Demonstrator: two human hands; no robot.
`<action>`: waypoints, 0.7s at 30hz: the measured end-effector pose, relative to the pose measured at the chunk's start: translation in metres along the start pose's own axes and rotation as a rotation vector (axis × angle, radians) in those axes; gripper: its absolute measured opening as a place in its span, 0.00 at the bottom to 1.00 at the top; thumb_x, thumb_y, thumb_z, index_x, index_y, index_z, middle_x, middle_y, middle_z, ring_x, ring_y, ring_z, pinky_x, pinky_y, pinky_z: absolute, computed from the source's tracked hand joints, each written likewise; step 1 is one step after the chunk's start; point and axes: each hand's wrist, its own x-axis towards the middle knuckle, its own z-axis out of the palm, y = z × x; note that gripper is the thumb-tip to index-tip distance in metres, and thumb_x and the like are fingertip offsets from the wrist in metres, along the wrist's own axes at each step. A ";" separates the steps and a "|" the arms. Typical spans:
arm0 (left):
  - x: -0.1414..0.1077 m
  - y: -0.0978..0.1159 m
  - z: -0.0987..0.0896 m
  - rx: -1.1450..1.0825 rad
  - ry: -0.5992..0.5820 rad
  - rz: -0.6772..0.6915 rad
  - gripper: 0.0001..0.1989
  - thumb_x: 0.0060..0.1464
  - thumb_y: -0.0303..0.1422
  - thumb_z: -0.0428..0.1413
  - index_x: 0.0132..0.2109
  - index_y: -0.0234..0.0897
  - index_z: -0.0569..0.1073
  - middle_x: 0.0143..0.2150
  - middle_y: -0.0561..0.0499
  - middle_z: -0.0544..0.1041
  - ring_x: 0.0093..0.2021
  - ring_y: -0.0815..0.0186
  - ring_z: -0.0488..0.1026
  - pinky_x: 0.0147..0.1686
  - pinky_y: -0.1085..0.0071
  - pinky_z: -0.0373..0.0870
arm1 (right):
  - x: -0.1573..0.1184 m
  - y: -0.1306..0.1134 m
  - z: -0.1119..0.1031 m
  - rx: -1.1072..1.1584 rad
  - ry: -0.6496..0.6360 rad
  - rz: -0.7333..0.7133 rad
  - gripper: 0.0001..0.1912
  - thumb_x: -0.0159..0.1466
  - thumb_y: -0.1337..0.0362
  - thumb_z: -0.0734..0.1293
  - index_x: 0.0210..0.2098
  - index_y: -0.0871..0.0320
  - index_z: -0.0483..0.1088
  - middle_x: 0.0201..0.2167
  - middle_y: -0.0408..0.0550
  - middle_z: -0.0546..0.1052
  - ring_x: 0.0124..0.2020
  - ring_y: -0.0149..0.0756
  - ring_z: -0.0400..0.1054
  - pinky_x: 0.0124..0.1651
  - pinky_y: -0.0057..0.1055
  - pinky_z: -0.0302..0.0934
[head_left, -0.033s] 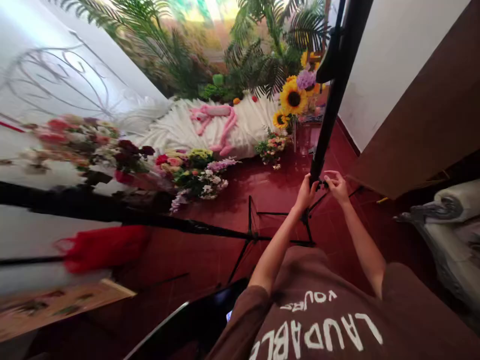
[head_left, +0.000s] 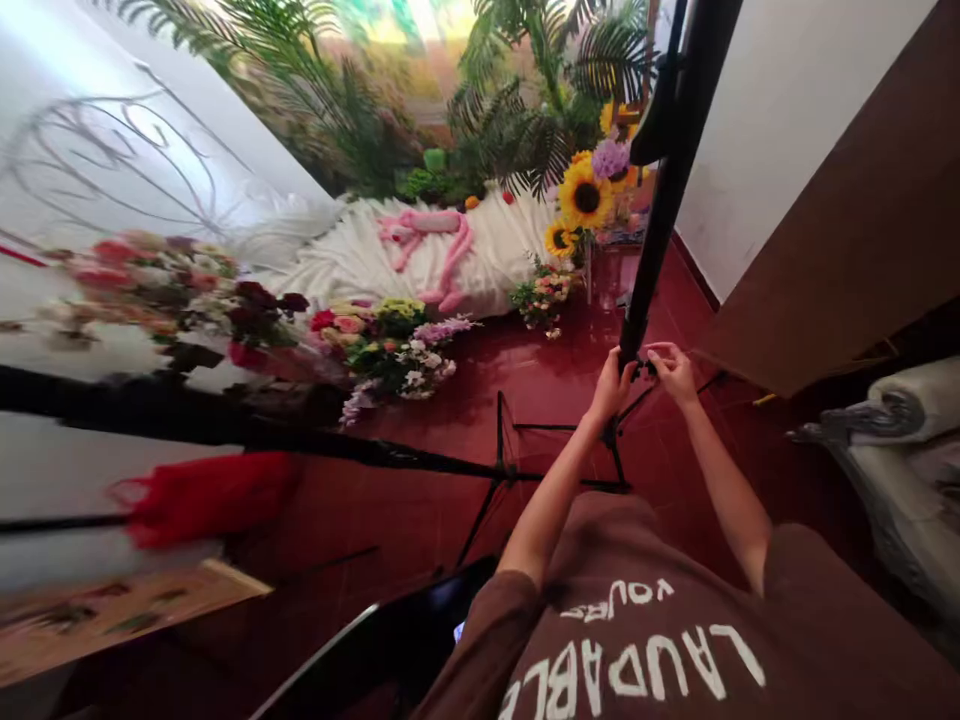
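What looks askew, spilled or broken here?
The pink plush toy sprawls on the white cloth, limbs trailing over the front edge, which looks untidy. I see no spill, and no obvious damage to the black pole in the left hand.

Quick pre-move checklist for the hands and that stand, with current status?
1. Left hand on the black pole: ok, wrapped around it.
2. Right hand at the small black knob: ok, fingertips there.
3. Knob tightness: cannot tell.
4. Pole's top end in view: not ok, cut off by the frame.
5. Floor legs all firmly planted: cannot tell, partly hidden by the arm.
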 end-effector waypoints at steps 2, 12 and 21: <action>-0.001 0.002 0.000 -0.015 -0.007 -0.016 0.18 0.63 0.42 0.47 0.54 0.36 0.62 0.42 0.44 0.74 0.37 0.68 0.72 0.40 0.71 0.68 | 0.003 -0.001 0.001 0.039 0.024 0.038 0.18 0.55 0.53 0.70 0.40 0.57 0.71 0.18 0.38 0.73 0.13 0.26 0.65 0.14 0.20 0.57; -0.036 -0.025 -0.042 -0.021 -0.198 -0.220 0.20 0.59 0.41 0.52 0.55 0.36 0.68 0.49 0.42 0.76 0.47 0.63 0.75 0.48 0.67 0.70 | -0.008 -0.001 0.014 0.314 0.166 0.271 0.20 0.50 0.54 0.72 0.39 0.58 0.69 0.20 0.39 0.74 0.15 0.26 0.66 0.16 0.20 0.58; -0.208 -0.075 -0.178 -0.029 0.314 -0.817 0.16 0.57 0.47 0.52 0.37 0.39 0.73 0.34 0.47 0.78 0.33 0.61 0.77 0.36 0.64 0.71 | -0.071 0.045 0.016 0.259 -0.007 0.326 0.29 0.43 0.52 0.77 0.40 0.59 0.70 0.27 0.46 0.79 0.22 0.34 0.74 0.26 0.28 0.69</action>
